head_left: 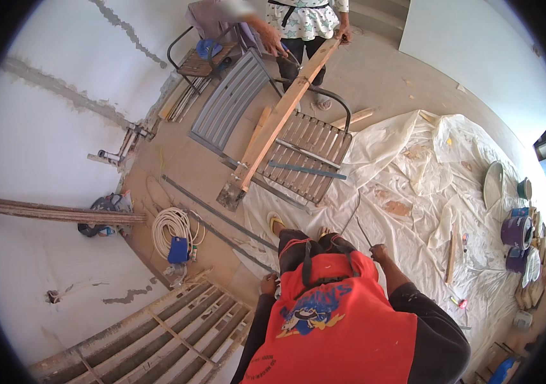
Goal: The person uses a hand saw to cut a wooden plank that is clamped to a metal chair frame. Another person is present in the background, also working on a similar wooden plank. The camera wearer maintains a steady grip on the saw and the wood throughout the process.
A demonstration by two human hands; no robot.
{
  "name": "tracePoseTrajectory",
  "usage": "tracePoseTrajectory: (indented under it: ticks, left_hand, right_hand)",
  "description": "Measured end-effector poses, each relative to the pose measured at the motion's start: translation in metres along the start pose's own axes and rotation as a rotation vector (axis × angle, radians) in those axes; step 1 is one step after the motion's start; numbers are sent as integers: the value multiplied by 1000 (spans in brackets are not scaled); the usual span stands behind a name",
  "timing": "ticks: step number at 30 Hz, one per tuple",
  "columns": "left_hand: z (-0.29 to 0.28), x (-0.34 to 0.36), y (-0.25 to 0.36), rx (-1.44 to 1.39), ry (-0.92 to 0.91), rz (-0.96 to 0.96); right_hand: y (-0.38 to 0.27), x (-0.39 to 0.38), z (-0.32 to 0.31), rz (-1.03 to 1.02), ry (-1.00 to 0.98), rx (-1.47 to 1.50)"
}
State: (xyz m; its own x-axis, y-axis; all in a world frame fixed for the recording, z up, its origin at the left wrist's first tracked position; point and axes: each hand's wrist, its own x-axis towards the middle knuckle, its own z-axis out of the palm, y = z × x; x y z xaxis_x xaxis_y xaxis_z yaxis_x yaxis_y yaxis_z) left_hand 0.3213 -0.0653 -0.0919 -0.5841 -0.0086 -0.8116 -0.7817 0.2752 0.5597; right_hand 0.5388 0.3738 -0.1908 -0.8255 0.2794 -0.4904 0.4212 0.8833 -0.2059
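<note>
Right hand [379, 253] grips thin rod [364, 233]; left hand [268, 284] unclear; sheet edge [257, 224] ahead.

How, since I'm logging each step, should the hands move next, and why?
Probably bring the left hand across to steady the thin rods: the right hand alone grips them at one end, they jut out over the white sheet, and the left hand sits at the waist.

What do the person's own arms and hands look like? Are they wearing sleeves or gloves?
Both hands are bare, with no gloves: the left hand and the right hand. The arms wear dark black sleeves, and the chest has an orange-red top with a cartoon print.
</note>
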Motion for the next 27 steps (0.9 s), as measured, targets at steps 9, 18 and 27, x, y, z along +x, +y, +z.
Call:
tracePoseTrajectory:
  ticks: [9,18,27]
  left_hand:
    - [11,-18,21,39,0,36]
    - [14,-26,29,88,8,89]
    - [19,-31,35,64,24,50]
  right_hand:
    - [-24,-14,-12,62,-165,-65]
    - [-13,24,-26,-144,12,-73]
    - [-26,30,-53,258,-16,539]
